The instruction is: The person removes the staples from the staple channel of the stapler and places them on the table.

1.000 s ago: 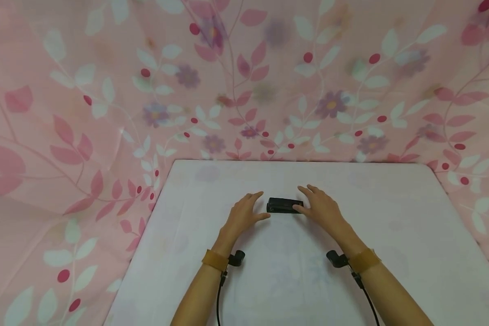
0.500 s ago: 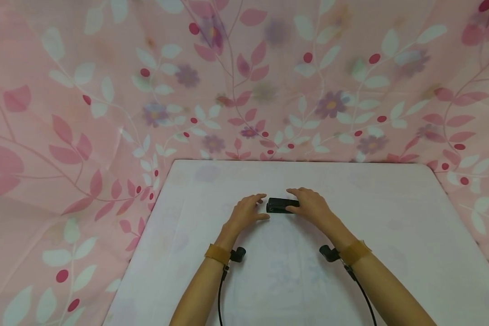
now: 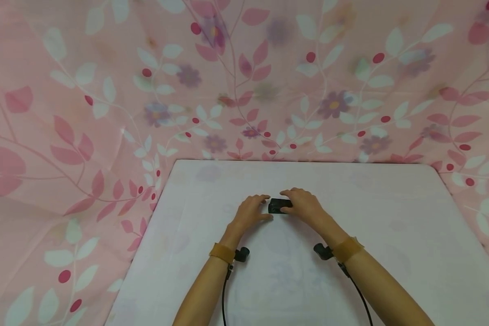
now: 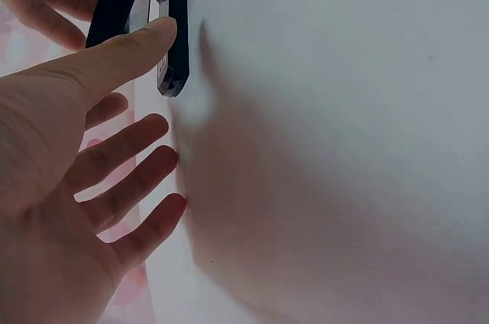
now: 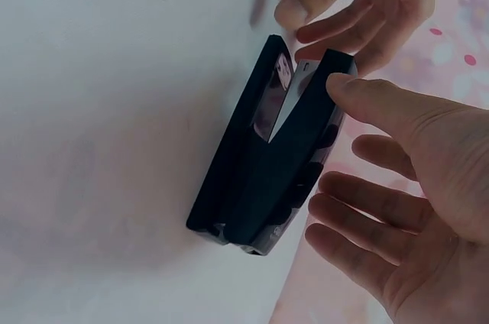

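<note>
A black stapler (image 3: 277, 206) lies on the white table, partly covered by my right hand (image 3: 305, 204) in the head view. That hand reaches over its right end, thumb on the near side and fingers on the far side. In the right wrist view the thumb tip overlaps the top arm of the stapler (image 5: 252, 186), and the other fingers are spread loosely beside it. My left hand (image 3: 249, 212) stands just off the stapler's left end, thumb and fingers apart. Seen from the left wrist, its thumb overlaps the tip of the stapler (image 4: 179, 26), whose two arms gape apart.
The white table (image 3: 212, 271) reaches back to a pink floral cloth (image 3: 244, 90) that hangs behind it and at the sides. Each wrist wears a tan band, such as the left band (image 3: 222, 252), with a small black camera (image 3: 242, 254) and cable.
My right hand has moved left, over more of the stapler, covering its right end. The left hand has shifted slightly right, closer to the left end. The stapler lies where it was.
</note>
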The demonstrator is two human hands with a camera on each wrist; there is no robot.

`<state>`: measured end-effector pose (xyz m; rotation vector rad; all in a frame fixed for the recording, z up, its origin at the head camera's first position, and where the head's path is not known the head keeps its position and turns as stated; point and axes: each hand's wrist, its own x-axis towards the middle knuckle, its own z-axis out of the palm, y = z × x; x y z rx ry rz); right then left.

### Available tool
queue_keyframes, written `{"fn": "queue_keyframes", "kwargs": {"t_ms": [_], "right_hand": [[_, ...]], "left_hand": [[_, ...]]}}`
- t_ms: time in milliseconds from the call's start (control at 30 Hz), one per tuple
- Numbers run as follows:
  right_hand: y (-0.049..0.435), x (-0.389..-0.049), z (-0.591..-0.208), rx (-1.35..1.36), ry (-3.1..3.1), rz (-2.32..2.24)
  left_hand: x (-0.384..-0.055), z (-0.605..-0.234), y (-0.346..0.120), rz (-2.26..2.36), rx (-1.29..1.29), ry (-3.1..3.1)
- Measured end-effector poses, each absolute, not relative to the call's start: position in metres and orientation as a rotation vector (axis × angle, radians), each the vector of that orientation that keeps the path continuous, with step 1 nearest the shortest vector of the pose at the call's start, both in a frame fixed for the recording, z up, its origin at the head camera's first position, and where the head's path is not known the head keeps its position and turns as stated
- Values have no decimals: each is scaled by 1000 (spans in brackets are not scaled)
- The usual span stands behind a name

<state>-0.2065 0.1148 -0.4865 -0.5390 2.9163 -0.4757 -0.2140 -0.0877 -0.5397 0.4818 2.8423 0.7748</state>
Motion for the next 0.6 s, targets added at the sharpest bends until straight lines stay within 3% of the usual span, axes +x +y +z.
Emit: {"fn": "queue_keyframes", "kwargs": {"t_ms": [600], "right_hand": [[98, -211, -492, -599, 2931, -427]], "left_hand": [[-222, -542, -83, 747, 528, 2854]]}}
